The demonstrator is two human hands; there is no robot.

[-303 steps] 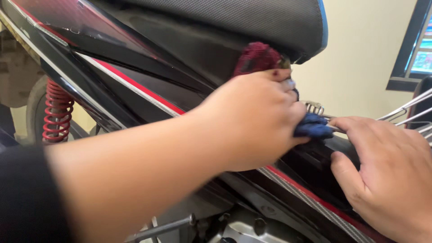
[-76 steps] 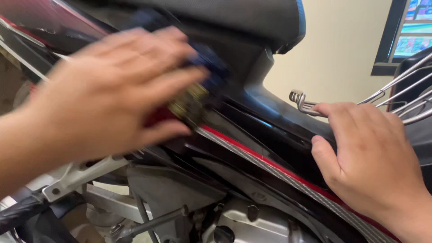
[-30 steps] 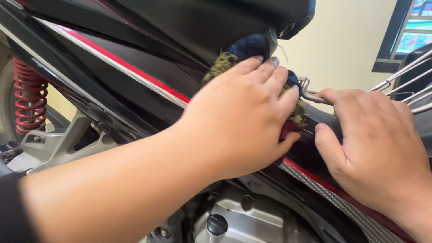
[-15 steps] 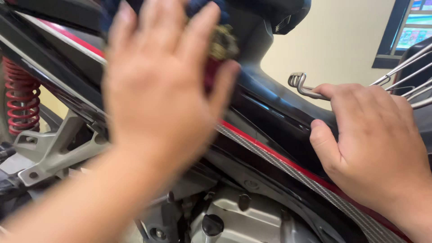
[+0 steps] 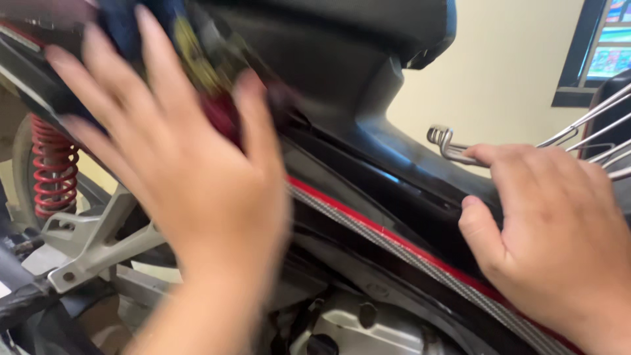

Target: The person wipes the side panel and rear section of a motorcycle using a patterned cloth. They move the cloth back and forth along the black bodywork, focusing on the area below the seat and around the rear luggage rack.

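Head view: your left hand (image 5: 197, 190) presses a cloth (image 5: 197, 72) flat-fingered on the motorcycle panel (image 5: 368, 85); your right hand (image 5: 559, 236) rests open beside the rack (image 5: 453, 146). Fast wiping could snag the cloth on trim edges.

Soft, even indoor light, bright enough all round, no harsh shadows. The left hand (image 5: 190, 190) smears into heavy motion blur, and the cloth (image 5: 197, 59) under it is a streak of blue, yellow and red. The right hand (image 5: 559, 243) stays sharp. A dull sheen runs along the black side panel (image 5: 368, 131); the engine area below sits dimmer, and the screen (image 5: 614, 39) glows top right
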